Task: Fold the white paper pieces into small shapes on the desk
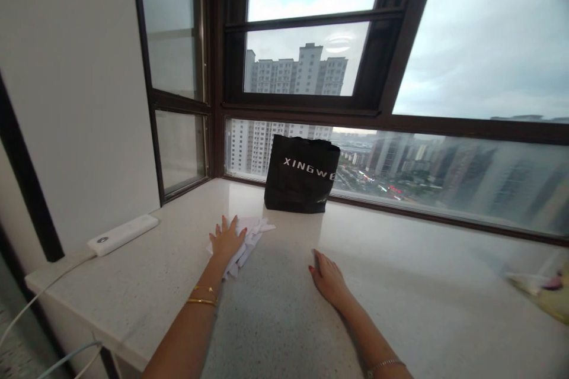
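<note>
A loose stack of white sheets (253,232) is lying on a pale speckled counter (275,314), out from its back left corner, a person's left hand (227,240) resting over it palm down, fingers splayed and gripping nothing. The right hand (329,278) is lying relaxed and unclenched on the bare surface to the right, thumb apart from the fingers. Gold bracelets (202,301) are circling the left wrist; a thin chain (386,362) is hanging around the right. Behind the sheets, a black bag (300,180) lettered "XINGWE" is standing upright near the counter's back edge. A white power strip (124,234) is lying along the left edge, while a blurred yellowish item (553,293) is sitting toward the right. Beyond the window frame (386,59), high-rise buildings (309,74) are rising under a cloudy sky.
</note>
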Demonstrator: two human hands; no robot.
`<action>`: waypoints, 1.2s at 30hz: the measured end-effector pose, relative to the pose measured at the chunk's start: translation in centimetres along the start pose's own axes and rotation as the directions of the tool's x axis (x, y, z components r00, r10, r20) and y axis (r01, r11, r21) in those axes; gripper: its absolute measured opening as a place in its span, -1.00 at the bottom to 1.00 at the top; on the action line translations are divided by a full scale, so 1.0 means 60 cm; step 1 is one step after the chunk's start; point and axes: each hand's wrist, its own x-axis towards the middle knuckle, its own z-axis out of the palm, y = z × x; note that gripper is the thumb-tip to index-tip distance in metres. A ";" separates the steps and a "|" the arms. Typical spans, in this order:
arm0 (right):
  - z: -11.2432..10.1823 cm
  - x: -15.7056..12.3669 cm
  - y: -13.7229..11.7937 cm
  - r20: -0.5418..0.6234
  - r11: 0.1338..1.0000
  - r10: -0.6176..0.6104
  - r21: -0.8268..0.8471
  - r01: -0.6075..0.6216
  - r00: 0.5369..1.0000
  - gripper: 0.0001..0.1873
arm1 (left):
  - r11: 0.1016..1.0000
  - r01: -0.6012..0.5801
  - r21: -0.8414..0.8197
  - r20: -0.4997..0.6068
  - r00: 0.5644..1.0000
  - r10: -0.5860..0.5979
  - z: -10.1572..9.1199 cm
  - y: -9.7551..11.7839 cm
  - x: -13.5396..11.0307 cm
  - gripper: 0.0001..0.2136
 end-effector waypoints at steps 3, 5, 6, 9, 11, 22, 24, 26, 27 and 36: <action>0.000 -0.001 -0.002 -0.024 1.000 0.004 0.017 -0.004 1.000 -0.51 | 0.992 -0.121 0.036 0.115 0.987 0.116 0.016 0.012 0.003 -0.44; 0.000 -0.001 -0.003 -0.028 1.000 0.003 0.021 -0.002 1.000 -0.51 | 0.983 -0.180 0.034 0.154 0.973 0.172 0.022 0.028 0.000 -0.46; 0.001 -0.001 -0.003 -0.028 1.000 0.003 0.022 -0.002 1.000 -0.51 | 0.980 -0.199 0.023 0.164 0.967 0.192 0.024 0.036 -0.003 -0.47; 0.004 0.000 -0.003 -0.032 1.000 0.008 0.027 -0.007 0.999 -0.50 | 0.964 -0.261 -0.050 0.192 0.945 0.265 0.028 0.058 -0.017 -0.49; 0.007 0.000 -0.002 -0.044 0.999 0.012 0.041 -0.010 0.999 -0.50 | 0.946 -0.303 -0.115 0.193 0.927 0.320 0.031 0.074 -0.034 -0.50; -0.008 0.016 0.014 -0.267 0.910 0.220 0.401 -0.100 0.938 -0.53 | 0.813 -0.496 -0.306 0.259 0.778 0.572 0.025 0.132 -0.120 -0.45; -0.014 0.015 0.013 -0.351 0.929 0.227 0.360 -0.093 0.909 -0.54 | 0.779 -0.527 -0.340 0.248 0.749 0.615 0.023 0.125 -0.115 -0.45; -0.018 0.013 0.007 -0.420 0.953 0.213 0.290 -0.092 0.882 -0.60 | 0.752 -0.559 -0.350 0.241 0.722 0.649 0.024 0.119 -0.110 -0.44; -0.020 0.012 0.003 -0.436 0.960 0.208 0.262 -0.098 0.875 -0.62 | 0.743 -0.571 -0.348 0.230 0.717 0.659 0.026 0.118 -0.109 -0.45; -0.023 0.001 -0.026 -0.310 0.808 0.205 0.589 0.018 0.928 -0.61 | 0.599 -0.625 -0.501 -0.082 0.723 0.686 0.027 0.126 -0.106 -0.52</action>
